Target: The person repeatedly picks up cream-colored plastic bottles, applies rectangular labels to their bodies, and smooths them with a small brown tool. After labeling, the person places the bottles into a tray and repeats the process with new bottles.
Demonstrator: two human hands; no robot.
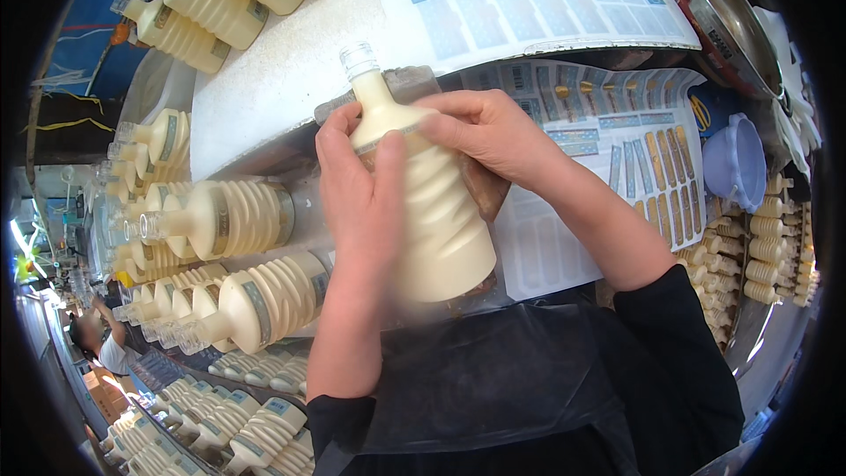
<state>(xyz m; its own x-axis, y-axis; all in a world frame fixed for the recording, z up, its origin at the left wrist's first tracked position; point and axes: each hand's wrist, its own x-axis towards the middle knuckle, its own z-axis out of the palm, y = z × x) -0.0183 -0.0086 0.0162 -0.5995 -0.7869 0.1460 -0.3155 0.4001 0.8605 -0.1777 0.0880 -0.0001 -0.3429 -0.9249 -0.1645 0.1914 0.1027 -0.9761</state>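
A cream glass bottle (439,211) with a spiral-ribbed body and a clear threaded neck leans in front of me, its neck pointing away. Around its shoulder runs a narrow blue-and-gold label strip (381,141). My left hand (359,178) is closed about the bottle's left side, thumb up against the strip. From the other side my right hand (486,130) grips the shoulder, its thumb pressed at the strip's right end. The bottle rests against a brown block (407,85), which is partly hidden behind it.
Label sheets (564,31) lie on the white board (264,97), with another sheet (608,145) nearer me at right. Cream bottles (256,216) crowd the left side. A lilac bucket (737,163) and a metal pan (727,13) stand at right. A person (113,348) is far left.
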